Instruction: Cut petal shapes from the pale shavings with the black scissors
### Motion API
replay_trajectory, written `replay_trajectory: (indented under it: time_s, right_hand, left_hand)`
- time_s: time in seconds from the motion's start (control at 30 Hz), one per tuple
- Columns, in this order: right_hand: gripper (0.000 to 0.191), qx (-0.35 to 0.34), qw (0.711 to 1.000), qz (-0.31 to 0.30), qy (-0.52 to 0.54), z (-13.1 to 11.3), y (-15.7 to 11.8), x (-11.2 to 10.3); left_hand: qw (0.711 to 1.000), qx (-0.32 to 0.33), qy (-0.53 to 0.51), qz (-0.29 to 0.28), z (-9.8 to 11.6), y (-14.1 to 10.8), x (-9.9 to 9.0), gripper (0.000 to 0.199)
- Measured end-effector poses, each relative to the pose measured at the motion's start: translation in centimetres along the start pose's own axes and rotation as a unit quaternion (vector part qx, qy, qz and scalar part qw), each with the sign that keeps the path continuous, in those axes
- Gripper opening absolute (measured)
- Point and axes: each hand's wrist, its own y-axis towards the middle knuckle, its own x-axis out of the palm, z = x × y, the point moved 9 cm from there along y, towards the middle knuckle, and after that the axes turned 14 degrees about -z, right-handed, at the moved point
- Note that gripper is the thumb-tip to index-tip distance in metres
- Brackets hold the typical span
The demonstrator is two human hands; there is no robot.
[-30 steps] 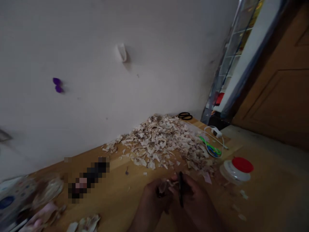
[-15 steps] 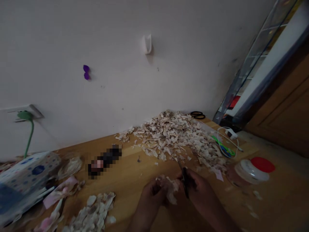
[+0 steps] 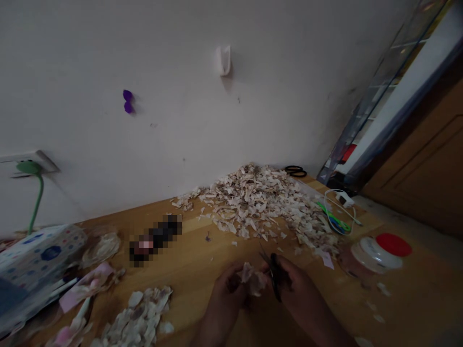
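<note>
My left hand (image 3: 227, 291) pinches a thin, pale, crumpled flake (image 3: 253, 279) low in the middle of the head view. What the flake is made of I cannot tell. Black-handled scissors (image 3: 274, 274) sit in my right hand (image 3: 298, 284), just right of the flake, blades pointing up and to the left. The fingertips of my right hand come close to the flake's right edge. Beyond both hands lies a big heap of pale, brownish scraps (image 3: 253, 193) against the wall. A smaller pile of rounded pale pieces (image 3: 139, 318) is at the lower left.
Right of my hands stands a clear jar with a red lid (image 3: 393, 245). Behind it lie a white cable (image 3: 325, 205) and green-and-blue scissors (image 3: 338, 222). More black-handled scissors (image 3: 295, 171) rest by the wall. A dotted tissue pack (image 3: 43, 255) fills the left side.
The flake has been turned and looks more bunched between my hands. My right hand and its scissors have shifted slightly, and the blades show more clearly. The view has tilted a little.
</note>
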Motion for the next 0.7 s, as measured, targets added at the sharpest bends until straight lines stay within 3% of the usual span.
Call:
replay_trajectory:
  time_s: [0.13, 0.27, 0.43, 0.57, 0.7]
  right_hand:
    - [0.033, 0.0, 0.999, -0.023, -0.029, 0.0, -0.2, 0.8]
    - [0.037, -0.037, 0.994, -0.032, -0.101, -1.6, -0.5, 1.4]
    - [0.021, -0.05, 0.991, -0.033, -0.121, -2.2, 0.0, 1.5]
    - [0.017, -0.044, 0.992, -0.004, -0.12, -2.1, 0.4, 0.8]
    - [0.023, -0.042, 0.995, 0.035, -0.087, -2.2, 0.4, -0.3]
  left_hand:
    - [0.999, 0.007, 0.045, 0.01, 0.5, -0.3, -0.2, 0.05]
    - [0.992, 0.019, 0.126, 0.017, 1.3, -0.8, -0.1, 0.044]
    - [0.976, 0.034, 0.212, 0.023, 2.3, -1.4, 0.3, 0.031]
    - [0.965, 0.012, 0.259, 0.035, 1.8, -1.4, 0.0, 0.023]
    - [0.974, -0.019, 0.222, 0.03, 0.1, -1.1, -0.6, 0.017]
